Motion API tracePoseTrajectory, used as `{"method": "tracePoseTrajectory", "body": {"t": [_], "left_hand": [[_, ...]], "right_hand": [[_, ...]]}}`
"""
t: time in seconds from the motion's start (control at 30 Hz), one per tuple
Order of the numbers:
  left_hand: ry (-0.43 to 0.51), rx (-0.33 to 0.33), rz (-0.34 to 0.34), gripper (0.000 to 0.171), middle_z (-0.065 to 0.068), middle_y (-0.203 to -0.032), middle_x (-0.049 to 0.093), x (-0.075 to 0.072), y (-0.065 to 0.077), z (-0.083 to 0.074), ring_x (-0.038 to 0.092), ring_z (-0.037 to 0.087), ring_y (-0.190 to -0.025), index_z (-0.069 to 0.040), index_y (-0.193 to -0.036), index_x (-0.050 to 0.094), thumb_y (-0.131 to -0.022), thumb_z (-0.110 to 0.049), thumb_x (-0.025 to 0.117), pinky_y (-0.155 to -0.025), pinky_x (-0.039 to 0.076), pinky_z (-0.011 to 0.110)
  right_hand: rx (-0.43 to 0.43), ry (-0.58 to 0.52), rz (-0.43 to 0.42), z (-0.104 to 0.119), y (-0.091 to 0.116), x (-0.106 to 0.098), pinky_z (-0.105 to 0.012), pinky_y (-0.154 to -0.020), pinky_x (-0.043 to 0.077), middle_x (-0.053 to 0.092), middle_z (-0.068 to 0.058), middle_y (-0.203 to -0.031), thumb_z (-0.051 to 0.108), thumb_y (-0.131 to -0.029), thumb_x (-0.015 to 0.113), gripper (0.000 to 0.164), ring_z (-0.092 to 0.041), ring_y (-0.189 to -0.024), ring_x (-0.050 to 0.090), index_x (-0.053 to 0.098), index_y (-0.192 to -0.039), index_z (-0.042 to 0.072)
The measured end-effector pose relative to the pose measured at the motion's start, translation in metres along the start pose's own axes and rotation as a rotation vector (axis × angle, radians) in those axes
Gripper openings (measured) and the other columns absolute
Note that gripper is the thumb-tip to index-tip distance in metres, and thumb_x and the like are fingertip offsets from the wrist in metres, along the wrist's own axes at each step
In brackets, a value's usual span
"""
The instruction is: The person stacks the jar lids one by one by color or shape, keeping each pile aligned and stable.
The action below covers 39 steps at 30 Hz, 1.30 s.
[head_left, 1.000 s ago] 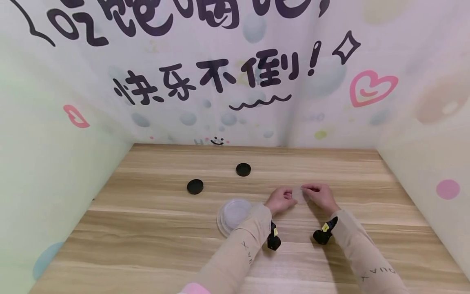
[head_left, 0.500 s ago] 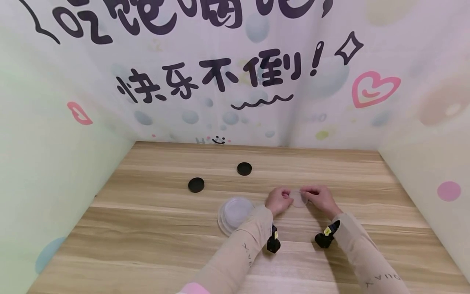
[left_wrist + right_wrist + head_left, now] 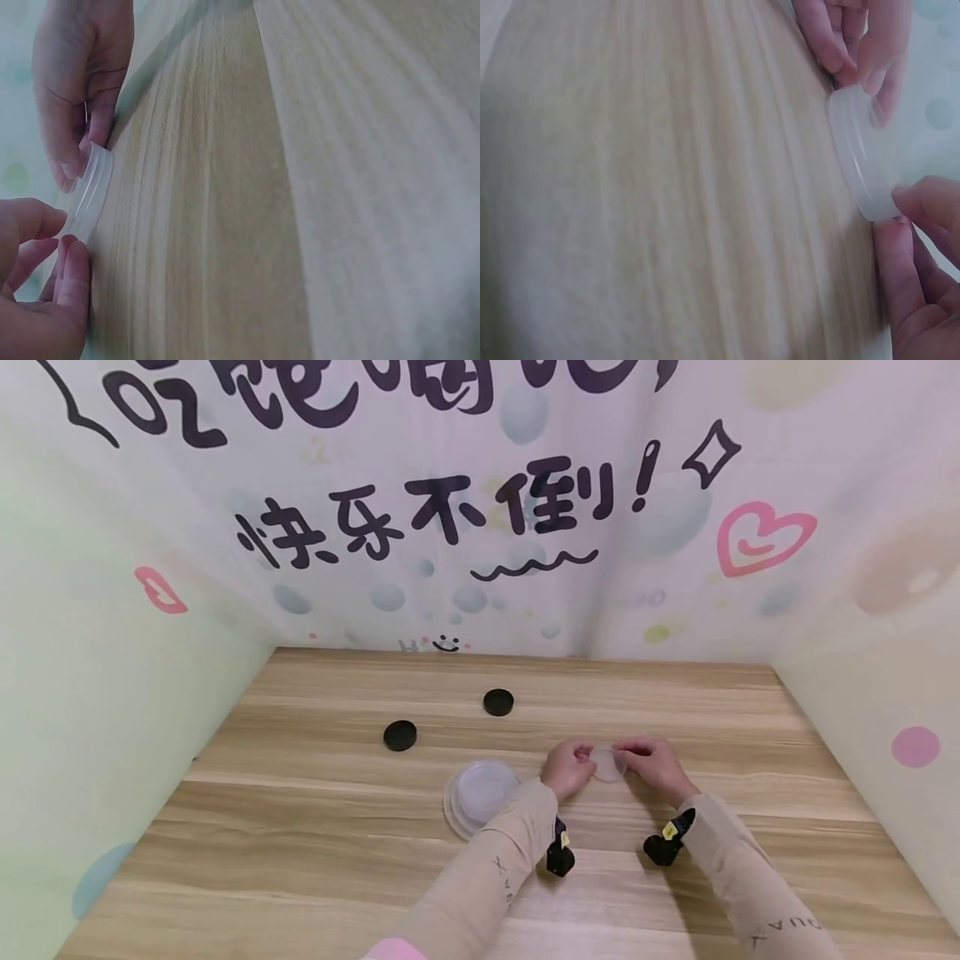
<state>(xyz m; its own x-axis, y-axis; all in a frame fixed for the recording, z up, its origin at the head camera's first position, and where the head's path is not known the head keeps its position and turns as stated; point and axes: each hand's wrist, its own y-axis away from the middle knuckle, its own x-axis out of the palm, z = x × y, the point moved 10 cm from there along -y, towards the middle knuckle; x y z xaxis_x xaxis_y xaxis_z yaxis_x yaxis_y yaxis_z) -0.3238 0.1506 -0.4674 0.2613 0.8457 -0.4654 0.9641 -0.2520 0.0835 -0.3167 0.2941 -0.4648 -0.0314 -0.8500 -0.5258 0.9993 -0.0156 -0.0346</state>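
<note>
A small round translucent plastic lid (image 3: pixel 607 763) with a shallow rim is held between both hands, just above or on the table; I cannot tell whether it touches. My left hand (image 3: pixel 567 769) pinches its left edge between thumb and fingers. On the opposite edge, my right hand (image 3: pixel 656 767) pinches it the same way. From the left wrist, the lid (image 3: pixel 90 193) appears nearly edge-on, the left hand (image 3: pixel 41 277) below and the right hand (image 3: pixel 84 82) above. The right wrist view shows the lid's side wall (image 3: pixel 853 150) between both hands' fingertips.
Two round black caps (image 3: pixel 400 736) (image 3: pixel 498 702) lie farther back on the wooden table (image 3: pixel 285 843). Beside the left forearm sits a stack of larger translucent round lids or dishes (image 3: pixel 483 789), partly hidden by the sleeve. A printed curtain (image 3: pixel 420 610) closes off the back.
The small lid has shifted slightly left between the fingers, and more of its round face shows now. Both hands keep their pinch and barely move.
</note>
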Motion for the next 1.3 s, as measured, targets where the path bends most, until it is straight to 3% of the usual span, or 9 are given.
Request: {"method": "tracePoseTrajectory", "body": {"t": [0.37,0.67,0.93,1.3], "left_hand": [[0.119,0.000,0.005,0.028,-0.001,-0.077,0.059,-0.003,-0.001,-0.004,0.049,0.003,-0.069,-0.005,-0.101,0.063,-0.073,0.000,0.061,-0.061,0.041,0.015],[0.156,0.009,0.020,0.025,0.005,-0.074,0.058,-0.013,-0.007,-0.013,0.048,0.007,-0.061,-0.005,-0.099,0.061,-0.075,0.003,0.059,-0.053,0.040,0.016],[0.103,0.081,0.011,0.023,-0.002,-0.066,0.053,-0.033,-0.012,-0.030,0.045,0.005,-0.056,-0.004,-0.096,0.062,-0.074,0.002,0.057,-0.049,0.036,0.014],[-0.003,0.144,0.092,0.022,0.004,-0.071,0.058,-0.070,-0.019,-0.036,0.056,0.013,-0.060,-0.004,-0.097,0.062,-0.077,0.001,0.055,-0.048,0.040,0.016]], "right_hand": [[0.027,0.053,-0.017,0.012,0.000,-0.006,-0.015,-0.063,0.041,0.061,-0.022,-0.101,0.005,-0.084,0.055,0.023,-0.015,-0.084,0.051,0.062,-0.102,-0.009],[-0.032,0.065,-0.008,0.036,-0.004,-0.014,-0.017,-0.068,0.044,0.062,-0.021,-0.097,0.007,-0.083,0.059,0.022,-0.020,-0.089,0.056,0.063,-0.099,-0.008],[-0.050,0.081,-0.007,0.056,-0.010,-0.018,-0.019,-0.067,0.046,0.062,-0.020,-0.099,0.012,-0.084,0.060,0.024,-0.018,-0.088,0.057,0.064,-0.100,-0.005],[-0.101,0.067,0.034,0.088,-0.020,0.001,-0.024,-0.067,0.047,0.063,-0.019,-0.098,0.012,-0.082,0.062,0.024,-0.023,-0.087,0.058,0.064,-0.100,-0.003]]}}
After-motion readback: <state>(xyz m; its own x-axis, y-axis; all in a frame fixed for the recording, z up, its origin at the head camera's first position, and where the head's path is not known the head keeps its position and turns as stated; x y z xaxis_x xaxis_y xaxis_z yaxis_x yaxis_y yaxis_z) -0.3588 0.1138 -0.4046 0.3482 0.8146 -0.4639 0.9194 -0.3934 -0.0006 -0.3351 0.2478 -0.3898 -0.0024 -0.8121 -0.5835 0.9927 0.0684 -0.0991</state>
